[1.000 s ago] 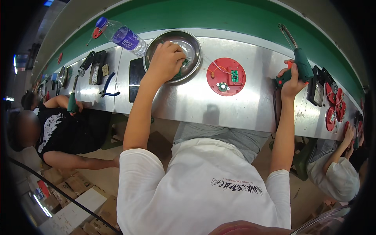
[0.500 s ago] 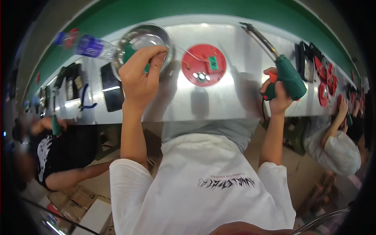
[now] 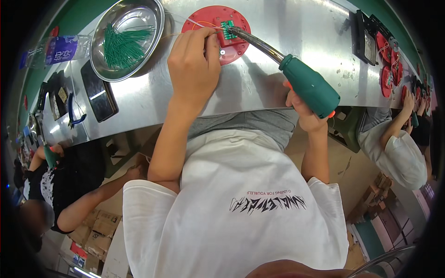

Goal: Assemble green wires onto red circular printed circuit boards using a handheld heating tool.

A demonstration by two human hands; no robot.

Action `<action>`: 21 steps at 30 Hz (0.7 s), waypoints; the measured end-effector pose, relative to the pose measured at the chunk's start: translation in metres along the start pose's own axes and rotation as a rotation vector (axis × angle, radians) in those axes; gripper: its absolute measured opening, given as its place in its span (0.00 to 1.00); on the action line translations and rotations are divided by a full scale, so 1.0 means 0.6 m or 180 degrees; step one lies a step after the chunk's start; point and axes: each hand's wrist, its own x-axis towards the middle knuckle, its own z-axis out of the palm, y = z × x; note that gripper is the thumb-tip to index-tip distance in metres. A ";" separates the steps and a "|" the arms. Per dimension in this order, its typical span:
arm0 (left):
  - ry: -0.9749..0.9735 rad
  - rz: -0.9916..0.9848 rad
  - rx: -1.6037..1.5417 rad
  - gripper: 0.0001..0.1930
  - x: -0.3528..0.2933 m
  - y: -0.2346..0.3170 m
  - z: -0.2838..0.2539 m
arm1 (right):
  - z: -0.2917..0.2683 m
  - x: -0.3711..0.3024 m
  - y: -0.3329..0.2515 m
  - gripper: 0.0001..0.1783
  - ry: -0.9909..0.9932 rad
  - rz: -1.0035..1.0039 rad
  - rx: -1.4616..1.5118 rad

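My right hand point(image 3: 303, 104) is wrapped round the handle of a green soldering gun point(image 3: 309, 85). The gun's dark metal tip meets a small green circuit board point(image 3: 228, 29), which sits on a red round plate point(image 3: 235, 54). Close to the board's left side, my left hand point(image 3: 193, 69) is closed in a pinch over the plate's edge. What lies between its fingertips is too small to make out. A thin orange wire point(image 3: 202, 23) and a whitish one run across the plate towards the board.
Left of the plate stands a steel bowl point(image 3: 155, 44) holding a bundle of green wires point(image 3: 123, 46). Nearby lie a clear bottle point(image 3: 69, 49), a black phone point(image 3: 98, 90) and blue-handled pliers point(image 3: 74, 113). Black cases point(image 3: 366, 39) and red plates point(image 3: 385, 78) are at right. People work on both sides.
My left hand has moved from over the bowl to the red plate. My right hand has swung the soldering gun left, bringing its tip onto the circuit board. The view has shifted too.
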 end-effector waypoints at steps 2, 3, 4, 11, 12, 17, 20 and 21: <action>0.0050 0.0047 0.0021 0.04 -0.002 -0.004 0.004 | 0.020 0.011 -0.023 0.13 0.0447 0.0316 0.0039; 0.0047 0.0060 0.0073 0.04 -0.002 -0.005 0.007 | 0.020 0.014 -0.026 0.13 0.0437 0.0306 0.0041; 0.0034 0.0063 0.0117 0.04 -0.006 -0.004 0.007 | 0.020 0.013 -0.030 0.13 0.0451 0.0324 0.0062; 0.0060 0.0181 0.0156 0.04 -0.005 -0.013 0.013 | 0.009 -0.009 -0.017 0.10 0.0080 0.0296 0.0051; 0.0058 0.0219 0.0201 0.04 -0.006 -0.014 0.015 | 0.009 -0.011 -0.017 0.10 0.0072 0.0301 0.0046; 0.0137 0.0442 0.0313 0.04 -0.002 -0.016 0.018 | 0.011 -0.016 -0.006 0.16 0.0072 -0.0072 -0.0036; 0.0140 0.0460 0.0360 0.04 -0.002 -0.017 0.018 | 0.007 -0.014 -0.017 0.18 -0.0024 0.0316 -0.0012; 0.0146 0.0455 0.0372 0.04 -0.003 -0.018 0.018 | 0.008 -0.014 -0.016 0.18 -0.0028 0.0318 -0.0013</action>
